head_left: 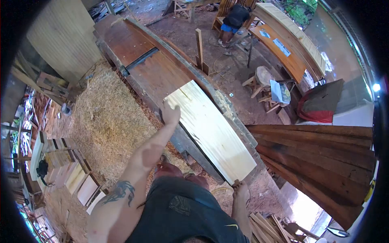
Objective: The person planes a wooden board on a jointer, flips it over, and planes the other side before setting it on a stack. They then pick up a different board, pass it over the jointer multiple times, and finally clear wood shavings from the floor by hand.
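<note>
A pale wooden board [214,133] lies flat along the bed of a long jointer planer [158,73]. My left hand [171,113] holds the board's left edge near its far end, thumb on top. At the near end, my right hand [240,189] grips the corner, fingers curled over the edge and partly hidden. Ahead of the board, a dark slot [141,60] crosses the reddish-brown bed. A raised fence [182,60] runs along the bed's right side.
Wood shavings [109,125] heap up left of the machine. Stacked dark planks [316,158] stick out at right. Cut boards [77,178] stand at lower left, and scrap strips [267,229] lie at lower right. Another person [235,20] bends over work at the back.
</note>
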A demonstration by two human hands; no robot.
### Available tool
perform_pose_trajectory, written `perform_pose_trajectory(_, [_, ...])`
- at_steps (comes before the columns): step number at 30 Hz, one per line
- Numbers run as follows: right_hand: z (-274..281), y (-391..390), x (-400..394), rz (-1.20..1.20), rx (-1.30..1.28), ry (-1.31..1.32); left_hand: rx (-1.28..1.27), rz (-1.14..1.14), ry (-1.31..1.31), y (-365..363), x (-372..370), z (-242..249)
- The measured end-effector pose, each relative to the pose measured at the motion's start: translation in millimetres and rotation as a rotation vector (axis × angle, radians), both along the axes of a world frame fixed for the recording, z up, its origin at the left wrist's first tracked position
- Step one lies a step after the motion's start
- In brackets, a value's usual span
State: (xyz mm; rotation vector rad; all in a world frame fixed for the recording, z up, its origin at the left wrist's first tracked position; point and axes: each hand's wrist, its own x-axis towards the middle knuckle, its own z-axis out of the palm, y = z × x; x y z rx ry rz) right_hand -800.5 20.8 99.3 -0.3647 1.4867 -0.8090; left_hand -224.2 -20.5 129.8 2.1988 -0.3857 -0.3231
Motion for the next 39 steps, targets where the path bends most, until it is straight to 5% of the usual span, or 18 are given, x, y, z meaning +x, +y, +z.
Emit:
perform_pose_trajectory(3, [6, -21, 21, -0.016, 0.051, 0.061, 0.083, -0.16, 0.273, 7, -57, -2])
perform_pose_trajectory(4, [3, -22, 25, -0.027, 0.05, 0.036, 0.167, -0.182, 0.19, 4, -72, 1])
perform_pose_trajectory(12, [23, -55, 78, 0.16, 0.025, 0.071, 0.239, -0.2, 0.284, -27, -36, 8])
perform_pose_trajectory(15, [66, -71, 115, 0.277, 0.098, -0.002, 0.62, -0.226, -0.049, -42, -35, 9])
perform_pose_trajectory(18, [66, -78, 134, 0.41, 0.117, 0.143, 0.53, -0.269, -0.1, -44, -6, -38])
perform_pose_trajectory(21, [2, -75, 129, 0.47, -0.007, 0.171, 0.558, -0.31, -0.117, -40, 16, -33])
perform_pose_trajectory(25, [3, -81, 123, 0.449, 0.081, -0.066, 0.721, -0.33, -0.111, -43, 16, 14])
perform_pose_trajectory(27, [70, -72, 157, 0.443, -0.147, 0.127, 0.805, -0.364, -0.2, -49, 12, 30])
perform_pose_trajectory(29, [55, -70, 135, 0.716, -0.471, 0.437, 0.75, -0.432, -0.261, -58, 4, 28])
perform_pose_trajectory(31, [114, -75, 144, 1.076, -1.106, 1.139, 0.558, -0.513, -0.301, -65, -1, 7])
perform_pose_trajectory(35, [92, -98, 156, 1.492, -1.24, 0.858, 0.607, -0.407, -0.302, -86, -18, -12])
perform_pose_trajectory(39, [55, -115, 189, 1.546, -1.347, 0.723, 0.695, -0.417, -0.363, -92, -27, 1])
